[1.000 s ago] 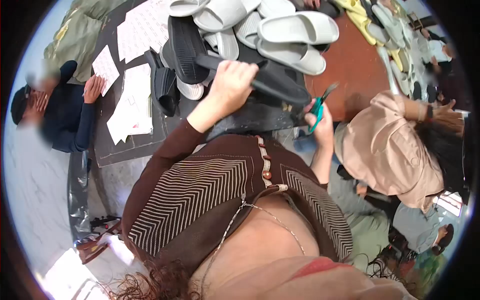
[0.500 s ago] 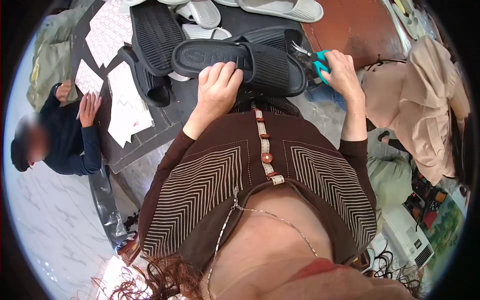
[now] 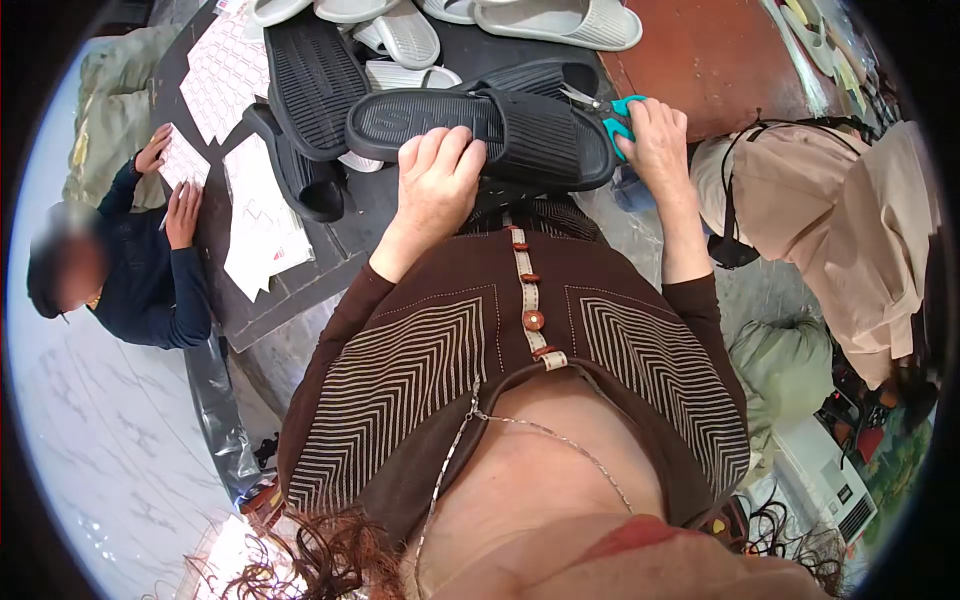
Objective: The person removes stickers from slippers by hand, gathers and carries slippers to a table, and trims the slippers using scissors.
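My left hand point(image 3: 440, 178) grips the near side of a black slide sandal point(image 3: 540, 140), fingers curled over its edge. The sandal lies sideways, its ribbed strap toward the right. In my right hand point(image 3: 655, 140) is a pair of scissors point(image 3: 617, 118) with teal handles. Their blades are apart and point left, above the toe end of the sandal. Behind it rests another black slide point(image 3: 545, 72), partly covered. To the left lie a black slide point(image 3: 315, 80) and one turned on its side point(image 3: 295, 165).
Several light grey slides point(image 3: 560, 22) lie at the table's far side. Printed paper sheets point(image 3: 265, 215) cover part of the dark table point(image 3: 345, 225). A co-worker point(image 3: 150, 260) at the left touches a sheet. Beige cloth point(image 3: 830, 220) hangs at the right, near a brown board point(image 3: 690, 60).
My right hand has moved left with the scissors, bringing the blades closer to the strap. The sandal stays in my left hand. The co-worker's hand has moved onto the paper.
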Available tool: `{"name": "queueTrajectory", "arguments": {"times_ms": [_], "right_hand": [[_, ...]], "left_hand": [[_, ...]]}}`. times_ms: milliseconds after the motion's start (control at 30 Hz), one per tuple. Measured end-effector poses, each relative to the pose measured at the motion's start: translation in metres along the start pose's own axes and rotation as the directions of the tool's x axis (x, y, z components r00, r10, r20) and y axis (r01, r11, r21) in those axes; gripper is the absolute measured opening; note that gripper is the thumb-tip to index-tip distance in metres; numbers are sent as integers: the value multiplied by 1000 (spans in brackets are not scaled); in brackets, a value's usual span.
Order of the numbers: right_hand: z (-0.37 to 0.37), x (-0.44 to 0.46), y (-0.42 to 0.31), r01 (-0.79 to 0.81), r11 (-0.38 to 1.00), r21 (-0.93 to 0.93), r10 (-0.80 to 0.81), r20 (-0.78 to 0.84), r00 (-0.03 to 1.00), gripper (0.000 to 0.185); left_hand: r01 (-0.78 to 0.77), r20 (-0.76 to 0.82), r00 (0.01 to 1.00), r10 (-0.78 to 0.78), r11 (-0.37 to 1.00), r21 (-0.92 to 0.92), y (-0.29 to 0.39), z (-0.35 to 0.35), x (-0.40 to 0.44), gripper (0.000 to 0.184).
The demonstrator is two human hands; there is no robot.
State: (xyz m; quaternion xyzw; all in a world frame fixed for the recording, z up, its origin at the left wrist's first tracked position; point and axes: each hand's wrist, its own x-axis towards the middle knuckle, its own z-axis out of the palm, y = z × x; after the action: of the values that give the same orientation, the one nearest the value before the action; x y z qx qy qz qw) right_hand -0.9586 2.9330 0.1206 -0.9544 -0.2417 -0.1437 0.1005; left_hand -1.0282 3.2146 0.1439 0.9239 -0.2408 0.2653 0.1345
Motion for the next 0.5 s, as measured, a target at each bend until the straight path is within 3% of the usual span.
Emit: {"name": "queueTrajectory", "arguments": {"times_ms": [67, 167, 200, 233, 267, 300, 333, 400, 467, 500], "right_hand": [[9, -2, 2, 3, 1000, 15, -3, -15, 1000, 28], [23, -8, 10, -197, 976, 90, 194, 43, 980, 25], [21, -8, 11, -192, 977, 89, 189, 39, 981, 25], [16, -10, 13, -379, 823, 423, 340, 168, 925, 27], [9, -11, 12, -531, 526, 664, 421, 339, 841, 29], [3, -15, 10, -620, 138, 773, 417, 522, 744, 31], [-1, -20, 9, -617, 141, 774, 415, 520, 747, 31], [-6, -35, 4, -483, -52, 874, 276, 477, 834, 32], [-2, -44, -2, -416, -157, 896, 203, 442, 874, 33], [3, -49, -6, -454, -154, 877, 238, 479, 845, 31]], "left_hand": [[0, -6, 1000, 0, 1000, -9, 1, 0, 2, 24], [12, 1, 1000, -12, 994, -108, -1, -3, 8, 32], [14, -4, 1000, -14, 994, -105, -3, -6, 11, 32], [-3, -12, 1000, 2, 991, -131, -6, -9, 17, 33], [-21, -20, 1000, 18, 987, -159, -9, -11, 22, 33], [-40, -28, 999, 35, 982, -187, -11, -11, 24, 34], [-40, -32, 999, 35, 982, -185, -13, -9, 25, 34], [-127, -18, 992, 126, 970, -209, -14, -1, 26, 32], [-164, -11, 986, 166, 962, -218, -15, 10, 22, 31], [-184, 6, 982, 191, 954, -238, -15, 18, 17, 32]]}}
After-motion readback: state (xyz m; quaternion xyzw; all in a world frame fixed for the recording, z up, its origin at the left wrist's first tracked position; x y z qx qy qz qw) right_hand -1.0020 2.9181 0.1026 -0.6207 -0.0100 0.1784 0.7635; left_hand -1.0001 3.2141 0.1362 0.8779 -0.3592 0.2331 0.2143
